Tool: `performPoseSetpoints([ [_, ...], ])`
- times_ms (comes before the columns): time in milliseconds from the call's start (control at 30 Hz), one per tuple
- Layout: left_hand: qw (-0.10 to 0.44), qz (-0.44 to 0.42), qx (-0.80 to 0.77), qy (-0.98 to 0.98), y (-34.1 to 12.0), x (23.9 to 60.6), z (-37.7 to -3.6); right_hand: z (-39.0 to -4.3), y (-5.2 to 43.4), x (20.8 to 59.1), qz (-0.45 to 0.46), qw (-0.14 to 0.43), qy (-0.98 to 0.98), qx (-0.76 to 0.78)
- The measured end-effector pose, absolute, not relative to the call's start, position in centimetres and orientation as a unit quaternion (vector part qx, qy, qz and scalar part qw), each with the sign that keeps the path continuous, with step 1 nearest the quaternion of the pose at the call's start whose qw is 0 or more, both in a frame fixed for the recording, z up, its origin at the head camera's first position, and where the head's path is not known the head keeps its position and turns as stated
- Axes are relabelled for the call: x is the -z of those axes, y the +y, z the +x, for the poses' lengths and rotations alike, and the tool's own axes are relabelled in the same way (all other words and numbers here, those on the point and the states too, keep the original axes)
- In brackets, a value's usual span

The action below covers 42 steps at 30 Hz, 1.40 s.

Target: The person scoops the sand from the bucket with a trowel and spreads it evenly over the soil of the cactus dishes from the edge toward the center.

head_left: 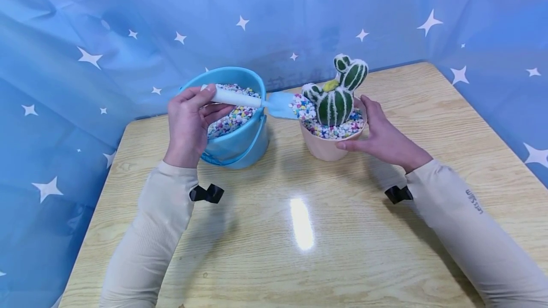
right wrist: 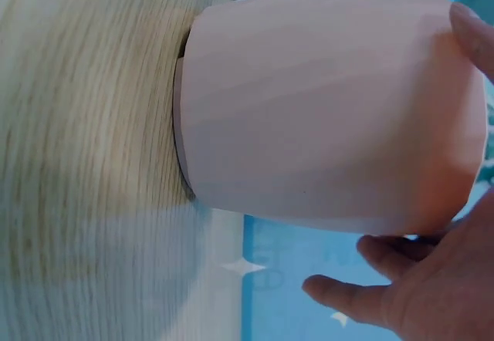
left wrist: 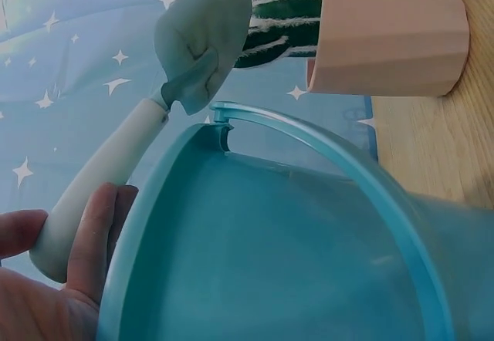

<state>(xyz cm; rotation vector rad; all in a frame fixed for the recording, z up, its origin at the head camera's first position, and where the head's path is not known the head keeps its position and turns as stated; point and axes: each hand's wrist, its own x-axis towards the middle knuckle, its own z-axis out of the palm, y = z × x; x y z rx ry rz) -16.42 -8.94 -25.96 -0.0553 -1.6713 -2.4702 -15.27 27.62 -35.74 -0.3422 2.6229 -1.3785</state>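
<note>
My left hand (head_left: pixel 189 120) grips the white handle of a small garden trowel (head_left: pixel 237 98) above the bucket. The trowel's light blue blade carries colored pebbles (head_left: pixel 302 107) and reaches over the near-left rim of a pink flowerpot (head_left: pixel 327 149). A green cactus with white fuzzy ribs (head_left: pixel 336 106) stands in the pot among more pebbles. My right hand (head_left: pixel 383 137) holds the pot by its right side, thumb at the front rim and fingers behind. In the right wrist view the pot (right wrist: pixel 324 117) stands upright on the table.
A blue bucket (head_left: pixel 239 151) partly filled with colored pebbles stands left of the pot, its handle hanging at the front. The wooden table (head_left: pixel 265 251) meets a blue curtain with white stars (head_left: pixel 278 23) at the back and both sides.
</note>
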Motion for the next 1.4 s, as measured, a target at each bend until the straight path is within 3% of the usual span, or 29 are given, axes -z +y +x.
performPoseSetpoints([
  [900, 0.088, -0.053, 0.783, -0.613, -7.1, 23.9, -16.8, -15.2, 27.8, 35.6, -0.117, 0.077, 0.871, 0.471],
  [1400, 0.169, -0.135, 0.714, -0.667, -5.9, 23.3, -16.6, -15.3, 27.8, 35.9, -0.133, 0.071, 0.868, 0.474],
])
